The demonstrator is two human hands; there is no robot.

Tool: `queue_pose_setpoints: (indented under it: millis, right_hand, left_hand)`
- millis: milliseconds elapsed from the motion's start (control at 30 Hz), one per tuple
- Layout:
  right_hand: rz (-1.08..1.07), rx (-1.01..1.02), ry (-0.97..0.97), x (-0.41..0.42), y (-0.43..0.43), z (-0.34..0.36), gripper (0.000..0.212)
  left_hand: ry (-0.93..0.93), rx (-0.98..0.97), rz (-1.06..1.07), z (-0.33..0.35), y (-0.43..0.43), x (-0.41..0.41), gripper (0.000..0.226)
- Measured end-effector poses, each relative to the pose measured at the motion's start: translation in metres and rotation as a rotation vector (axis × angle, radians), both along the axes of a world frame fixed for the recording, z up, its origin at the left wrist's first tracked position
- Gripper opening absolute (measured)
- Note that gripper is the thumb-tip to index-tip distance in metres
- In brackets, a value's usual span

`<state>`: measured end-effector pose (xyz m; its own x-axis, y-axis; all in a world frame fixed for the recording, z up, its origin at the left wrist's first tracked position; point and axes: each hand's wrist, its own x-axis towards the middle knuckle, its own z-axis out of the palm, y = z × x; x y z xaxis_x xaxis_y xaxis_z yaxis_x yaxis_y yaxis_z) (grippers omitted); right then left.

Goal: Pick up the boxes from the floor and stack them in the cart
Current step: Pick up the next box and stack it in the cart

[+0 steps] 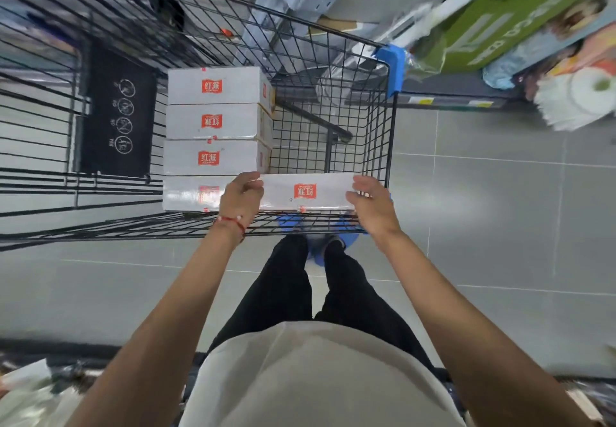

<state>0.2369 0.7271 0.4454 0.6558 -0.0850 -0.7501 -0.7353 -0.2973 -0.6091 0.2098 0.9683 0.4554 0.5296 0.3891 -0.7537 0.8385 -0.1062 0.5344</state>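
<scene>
Now left hand (241, 195) and right hand (370, 201) grasp one box (306, 191); four boxes (213, 121) line one cart (376, 133).

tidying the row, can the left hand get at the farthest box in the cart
Probably, once free: the cart is open on top and nothing covers the farthest box, but the left hand grips the right-side box.

Each white box carries a red label with the white characters 红派. The label reads upright on the far box (216, 86) and the third box (209, 158). It is upside down on the second box (212, 121) and the fifth box (305, 191), and smeared on the fourth box (186, 193). A black panel (116, 116) on the cart (392, 146) shows round pictograms lettered sideways NO and YES. White lettering on a green carton (500, 23) is too blurred to read.
</scene>
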Motion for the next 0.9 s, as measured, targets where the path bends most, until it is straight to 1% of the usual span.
queue_pose_setpoints:
  millis: [200,267,367,500,600,667,767,900]
  right_hand:
    - [-0.111,0.061,-0.148,-0.014,-0.014,0.042,0.031]
    - [-0.167,0.051,-0.199,-0.017,-0.019,0.058,0.028]
    - [-0.28,0.048,-0.252,-0.027,-0.027,0.081,0.027]
    - [-0.481,0.09,-0.228,-0.051,-0.034,0.106,0.028]
    - [-0.598,0.098,-0.276,-0.069,-0.044,0.119,0.029]
    - [-0.685,0.082,-0.31,-0.079,-0.055,0.129,0.03]
    - [-0.837,0.098,-0.363,-0.094,-0.08,0.14,0.029]
    - [-1.02,0.106,-0.409,-0.116,-0.122,0.148,0.029]
  left_hand:
    - [-0.129,-0.05,-0.087,0.047,-0.024,-0.002,0.028]
    - [-0.172,-0.086,-0.128,0.06,-0.031,0.004,0.028]
    - [-0.234,-0.148,-0.204,0.078,-0.043,0.015,0.027]
    - [-0.303,-0.218,-0.344,0.1,-0.058,0.029,0.029]
    - [-0.346,-0.237,-0.448,0.116,-0.072,0.038,0.029]
    - [-0.354,-0.254,-0.52,0.126,-0.091,0.044,0.029]
    - [-0.371,-0.33,-0.603,0.139,-0.133,0.053,0.031]
    - [-0.371,-0.37,-0.797,0.145,-0.205,0.054,0.03]
